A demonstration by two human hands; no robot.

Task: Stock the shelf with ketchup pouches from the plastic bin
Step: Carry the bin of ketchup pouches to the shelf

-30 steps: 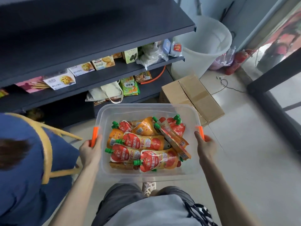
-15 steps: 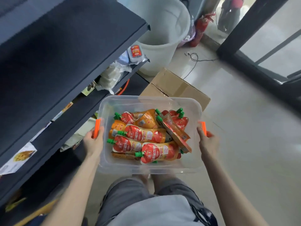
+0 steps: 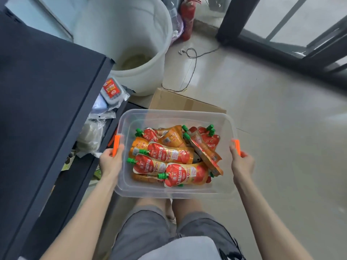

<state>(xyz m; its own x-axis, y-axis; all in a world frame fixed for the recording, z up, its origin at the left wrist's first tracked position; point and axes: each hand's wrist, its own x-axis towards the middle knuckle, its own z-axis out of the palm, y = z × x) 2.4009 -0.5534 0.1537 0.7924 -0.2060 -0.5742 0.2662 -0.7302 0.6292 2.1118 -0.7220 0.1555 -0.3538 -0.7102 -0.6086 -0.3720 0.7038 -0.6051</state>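
Plastic bin (image 3: 174,191) of ketchup pouches (image 3: 170,154), hands (image 3: 110,163) (image 3: 242,164) gripping sides

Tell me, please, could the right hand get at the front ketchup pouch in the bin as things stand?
Probably not yet. The plastic bin is lidless and the front ketchup pouch lies on top, but the right hand grips the bin's side, carrying it with the left hand.

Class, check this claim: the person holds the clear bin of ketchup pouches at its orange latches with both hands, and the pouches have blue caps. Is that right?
No. The head view shows green caps on the ketchup pouches, not blue. The rest holds: the left hand and right hand grip the clear bin at its orange latches.
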